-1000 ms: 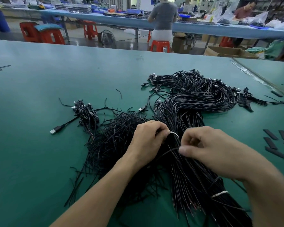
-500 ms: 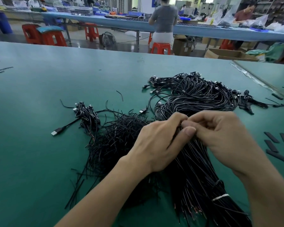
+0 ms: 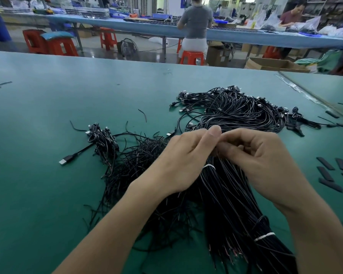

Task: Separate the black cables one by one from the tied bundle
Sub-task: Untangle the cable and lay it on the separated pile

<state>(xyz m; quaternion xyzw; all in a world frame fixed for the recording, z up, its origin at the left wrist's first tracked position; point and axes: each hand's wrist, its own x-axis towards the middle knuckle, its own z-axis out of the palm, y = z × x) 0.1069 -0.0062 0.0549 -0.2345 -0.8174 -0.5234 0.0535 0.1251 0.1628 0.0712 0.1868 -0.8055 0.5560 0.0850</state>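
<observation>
Both hands meet fingertip to fingertip over the middle of the cable heap. The left hand (image 3: 182, 161) has its fingers curled and its thumb raised against the right hand (image 3: 261, 161), whose fingers are curled too. Together they pinch strands at the top of the tied bundle (image 3: 232, 204); the fingers hide which strand.

Just beside the left hand a white tie (image 3: 209, 166) rings the bundle, and a second white tie (image 3: 264, 236) rings it nearer the camera, beside the right forearm. The bundle's long axis runs from the near right, bare wire ends toward the camera, away to the hands. Beyond them the cables fan out and bend left, so the connectors (image 3: 184, 97) at the far end point left.

Touching the bundle on its left lies a loose pile (image 3: 139, 165) of cables, tangled with no single direction. Further left sits a small coil (image 3: 102, 139), with a USB plug (image 3: 64, 161) sticking out toward the near left. Black strips (image 3: 326, 164) lie apart on the right of the green table (image 3: 38, 194).
</observation>
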